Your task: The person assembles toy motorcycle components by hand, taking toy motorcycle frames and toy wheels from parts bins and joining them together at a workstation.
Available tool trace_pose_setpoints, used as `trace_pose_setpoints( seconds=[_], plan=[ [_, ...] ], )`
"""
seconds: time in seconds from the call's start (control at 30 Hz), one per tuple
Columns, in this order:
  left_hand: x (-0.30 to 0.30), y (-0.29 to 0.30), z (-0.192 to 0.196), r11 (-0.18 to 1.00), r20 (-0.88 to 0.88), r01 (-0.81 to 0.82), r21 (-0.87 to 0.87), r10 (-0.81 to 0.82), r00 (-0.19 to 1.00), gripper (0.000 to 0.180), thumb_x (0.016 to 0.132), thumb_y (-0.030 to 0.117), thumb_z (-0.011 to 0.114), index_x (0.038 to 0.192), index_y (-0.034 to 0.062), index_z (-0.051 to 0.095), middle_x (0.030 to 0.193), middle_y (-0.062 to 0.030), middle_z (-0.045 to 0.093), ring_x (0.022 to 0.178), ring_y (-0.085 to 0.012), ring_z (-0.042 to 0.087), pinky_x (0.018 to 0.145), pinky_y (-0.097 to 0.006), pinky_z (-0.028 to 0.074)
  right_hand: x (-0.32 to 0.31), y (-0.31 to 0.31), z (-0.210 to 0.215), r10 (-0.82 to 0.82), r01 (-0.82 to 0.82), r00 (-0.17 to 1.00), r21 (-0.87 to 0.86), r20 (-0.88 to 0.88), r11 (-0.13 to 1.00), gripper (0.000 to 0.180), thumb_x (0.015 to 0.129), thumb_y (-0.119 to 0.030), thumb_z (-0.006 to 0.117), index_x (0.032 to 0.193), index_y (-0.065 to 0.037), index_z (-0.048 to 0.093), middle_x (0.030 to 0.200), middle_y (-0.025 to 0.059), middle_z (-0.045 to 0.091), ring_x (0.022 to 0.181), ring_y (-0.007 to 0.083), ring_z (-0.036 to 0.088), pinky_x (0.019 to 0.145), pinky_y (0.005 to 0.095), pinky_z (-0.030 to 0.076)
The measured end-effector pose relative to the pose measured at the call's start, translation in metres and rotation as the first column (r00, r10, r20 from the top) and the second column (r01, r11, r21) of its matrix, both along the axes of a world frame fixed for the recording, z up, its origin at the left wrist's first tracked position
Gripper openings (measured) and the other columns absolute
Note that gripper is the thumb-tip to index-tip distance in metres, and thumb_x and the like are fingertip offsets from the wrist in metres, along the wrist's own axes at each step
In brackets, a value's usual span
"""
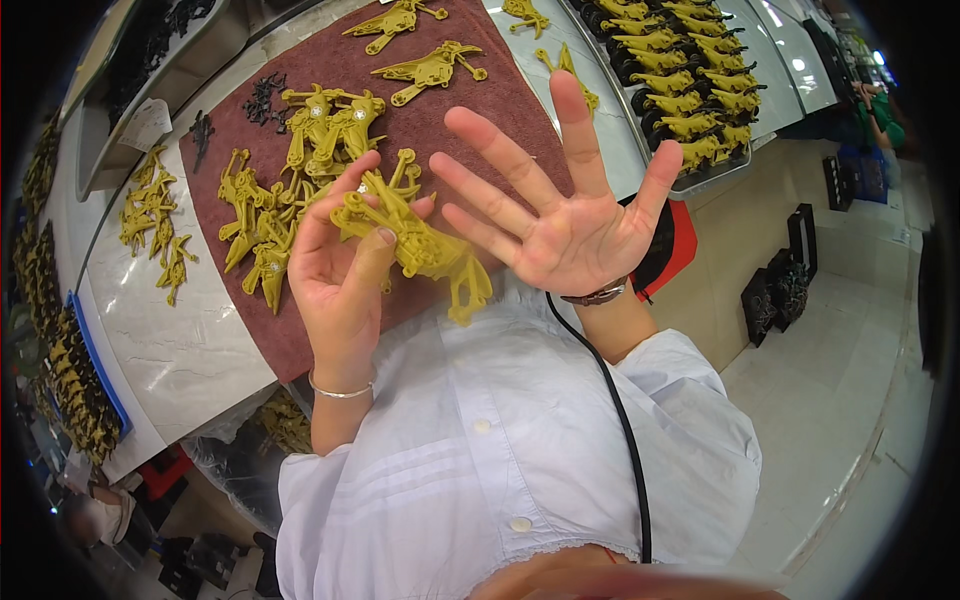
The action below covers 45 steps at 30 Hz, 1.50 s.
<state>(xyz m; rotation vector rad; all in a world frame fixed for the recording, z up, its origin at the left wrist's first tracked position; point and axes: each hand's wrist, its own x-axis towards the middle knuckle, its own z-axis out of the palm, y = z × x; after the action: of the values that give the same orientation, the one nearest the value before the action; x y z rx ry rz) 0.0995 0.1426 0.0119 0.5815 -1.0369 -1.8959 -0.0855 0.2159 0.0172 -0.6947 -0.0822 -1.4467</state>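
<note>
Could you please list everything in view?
Held plastic part: 1, yellow, centre
Loose parts: many, yellow, cloth and table
Small parts: many, black, cloth
Cloth: 1, maroon, on table
Table: 1, white, under cloth
Metal tray: 1, silver, upper right
Assemblies: many, yellow-black, metal tray
Metal bin: 1, grey, upper left
Container: 1, blue, far left
Cable: 1, black, over shirt
Shirt: 1, white, torso
Watch: 1, brown, right wrist
Bracelet: 1, silver, left wrist
Left hand: 1, bare, holding part
Right hand: 1, bare, alongside
</note>
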Motion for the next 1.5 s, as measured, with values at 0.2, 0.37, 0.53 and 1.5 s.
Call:
trace_pose_setpoints(
  seconds=[0.2,0.37,0.53,1.5],
  plan=[
    [0.001,0.0,-0.001,1.0,0.002,-0.004,-0.021,0.004,1.0,0.023,0.085,-0.007,0.055,0.108,-0.0043,0.053,0.142,-0.0234,0.039,0.108,-0.037,0.06,0.093,-0.045,0.051,-0.001,-0.001,-0.002,0.01,-0.011,0.999,-0.016,-0.033,1.0,0.082,0.081,-0.082,0.009,0.147,-0.039,-0.016,0.149,0.0215,-0.031,0.138,0.0452,-0.025,0.109,0.0587,-0.013],
    [-0.003,-0.001,0.001,0.997,-0.006,-0.052,0.053,0.052,0.999,0.02,0.087,-0.005,0.056,0.108,-0.0048,0.054,0.142,-0.024,0.039,0.108,-0.0355,0.061,0.093,-0.043,0.051,-0.014,-0.004,-0.016,-0.08,0.038,0.929,-0.123,-0.36,0.992,0.058,0.093,-0.044,0.054,0.142,-0.017,0.04,0.154,0.0266,0.004,0.143,0.0426,0.009,0.115,0.0482,0.014],
    [-0.001,-0.002,-0.006,0.997,0.061,-0.074,-0.006,0.074,0.995,0.021,0.088,-0.004,0.058,0.108,-0.0046,0.053,0.141,-0.0239,0.04,0.108,-0.0333,0.061,0.092,-0.042,0.052,0.013,0.006,-0.004,-0.543,0.363,0.06,-0.489,-0.837,0.793,0.03,0.068,0.009,0.062,0.094,-0.003,0.07,0.126,0.0227,0.056,0.105,0.029,0.063,0.074,0.0302,0.054],
    [-0.01,0.007,-0.021,0.987,0.231,0.014,-0.162,0.024,0.973,0.045,0.1,0.009,0.036,0.142,-0.0055,0.03,0.134,-0.0195,0.049,0.12,-0.0271,0.054,0.098,-0.035,0.045,0.041,0.013,-0.038,-0.62,0.354,-0.504,-0.799,-0.601,0.486,0.042,0.081,0.0,0.063,0.121,0.007,0.054,0.102,0.0184,0.062,0.087,0.0315,0.063,0.073,0.0375,0.052]
  ],
)
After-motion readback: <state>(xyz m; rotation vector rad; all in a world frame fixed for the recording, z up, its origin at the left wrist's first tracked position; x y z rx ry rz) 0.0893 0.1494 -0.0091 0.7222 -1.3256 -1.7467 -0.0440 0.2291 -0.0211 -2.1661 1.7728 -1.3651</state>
